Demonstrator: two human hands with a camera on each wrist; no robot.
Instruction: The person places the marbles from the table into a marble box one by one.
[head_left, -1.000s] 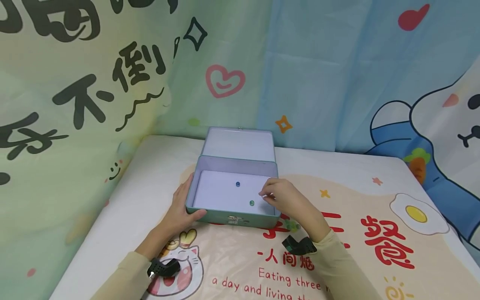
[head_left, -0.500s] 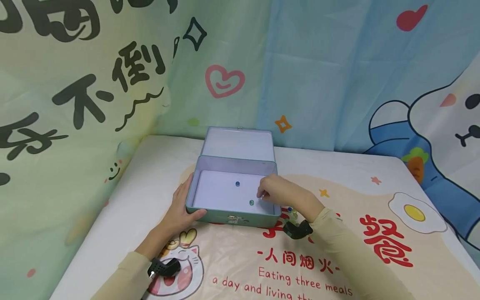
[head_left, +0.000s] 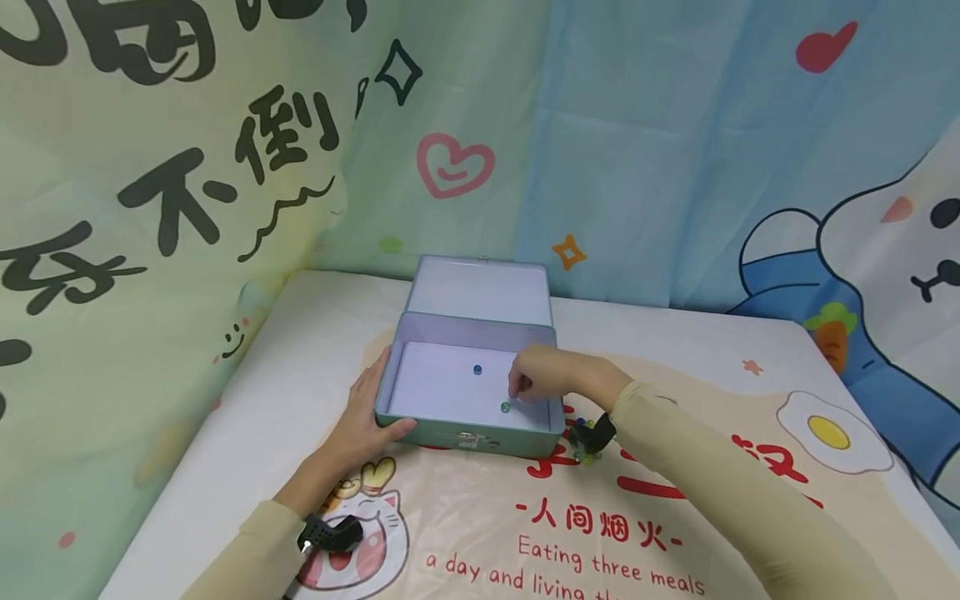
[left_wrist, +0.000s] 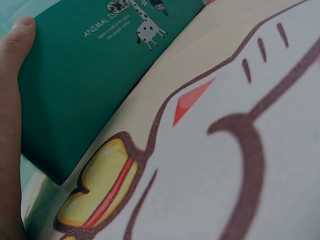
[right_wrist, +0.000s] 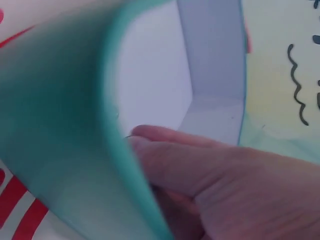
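Observation:
An open green tin box (head_left: 510, 437) with a pale inside stands on the table, its lid (head_left: 480, 287) tipped back. My left hand (head_left: 369, 417) holds its front left corner, fingers along the side and thumb on the front. Inside lie a blue marble (head_left: 477, 370) and a green marble (head_left: 506, 407). Over the right part of the box, my right hand (head_left: 542, 372) reaches in with fingertips pinched together. A small glassy edge shows between thumb and finger in the right wrist view, probably a marble; most of it is hidden.
Several loose marbles (head_left: 585, 457) lie outside the box at its front right, partly covered by the black wrist strap (head_left: 595, 433). A printed cloth (head_left: 480, 500) covers the table. Behind the box hangs a printed curtain (head_left: 615, 167).
My right hand has moved a little left and lower into the box, close to the green marble. The left hand stays on the box. Both loose marbles inside have kept their places.

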